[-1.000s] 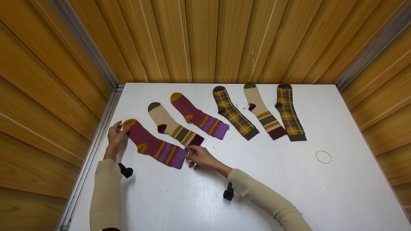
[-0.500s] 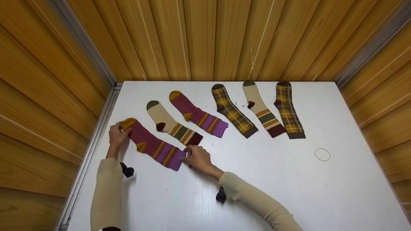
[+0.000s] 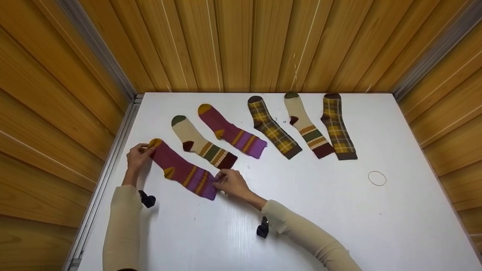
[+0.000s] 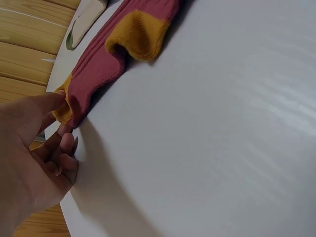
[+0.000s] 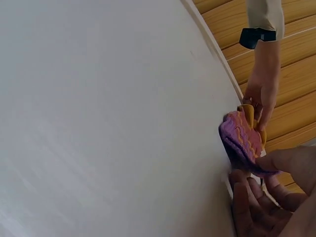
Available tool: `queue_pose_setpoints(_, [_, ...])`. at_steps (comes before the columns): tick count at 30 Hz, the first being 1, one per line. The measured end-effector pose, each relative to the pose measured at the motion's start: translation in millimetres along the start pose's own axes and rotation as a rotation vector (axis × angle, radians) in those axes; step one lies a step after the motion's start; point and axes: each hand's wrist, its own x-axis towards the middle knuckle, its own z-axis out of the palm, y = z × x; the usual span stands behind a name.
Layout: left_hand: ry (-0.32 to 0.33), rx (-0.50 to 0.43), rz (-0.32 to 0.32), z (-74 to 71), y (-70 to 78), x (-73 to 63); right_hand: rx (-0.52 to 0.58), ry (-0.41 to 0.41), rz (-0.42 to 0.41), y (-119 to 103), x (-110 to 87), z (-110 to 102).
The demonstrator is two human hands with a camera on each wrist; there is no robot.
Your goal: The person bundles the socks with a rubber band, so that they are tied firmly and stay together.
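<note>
A maroon sock [image 3: 177, 163] with mustard toe and heel and a purple striped cuff lies slantwise at the table's left. My left hand [image 3: 136, 158] pinches its toe between thumb and finger; the left wrist view shows the mustard toe [image 4: 64, 111] raised a little. At the other end, my right hand [image 3: 233, 183] pinches a corner of the purple cuff [image 5: 234, 136]. Just behind lies a cream sock [image 3: 196, 137] with green toe and dark red cuff. Beyond that is a second maroon and purple sock [image 3: 229, 130].
Farther right lie a brown and yellow plaid sock [image 3: 273, 128], another cream sock [image 3: 307, 124] and another plaid sock [image 3: 337, 126]. A thin rubber band [image 3: 368, 175] rests on the white table [image 3: 301, 207] at right. Wood-panelled walls [image 3: 233, 45] enclose the table's back and sides.
My right hand has gone from beside the cuff to pinching it. My left fingers have taken the toe, which has shifted slightly right. The other socks keep their places on the table.
</note>
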Motion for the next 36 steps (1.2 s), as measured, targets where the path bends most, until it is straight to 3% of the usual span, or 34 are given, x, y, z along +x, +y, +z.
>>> queue_pose_setpoints(3, [0.001, 0.003, -0.004, 1.5, 1.6, 1.5, 0.163, 0.0, -0.043, 4, -3.1, -5])
queue_pose_setpoints(6, [-0.029, -0.007, 0.001, 3.0, 4.0, 1.2, 0.243, 0.029, -0.028, 7, -5.8, -12])
queue_pose_setpoints(13, [-0.127, -0.117, -0.046, 4.5, 11.5, -10.4, 0.364, 0.152, 0.154, 19, -8.7, -35])
queue_pose_setpoints(17, [-0.233, -0.221, -0.094, 3.7, 21.8, -22.8, 0.454, 0.179, 0.217, 32, -12.1, -55])
queue_pose_setpoints(22, [-0.357, -0.368, -0.105, 5.5, 37.5, -41.9, 0.559, 0.15, 0.275, 44, -20.1, -88])
queue_pose_setpoints(27, [-0.377, -0.407, -0.089, 28.4, 41.3, -61.2, 0.537, 0.14, 0.286, 57, -32.1, -126])
queue_pose_setpoints(36, [-0.586, -0.384, -0.058, 66.4, 47.7, -107.1, 0.337, -0.035, 0.293, 87, -70.7, -190])
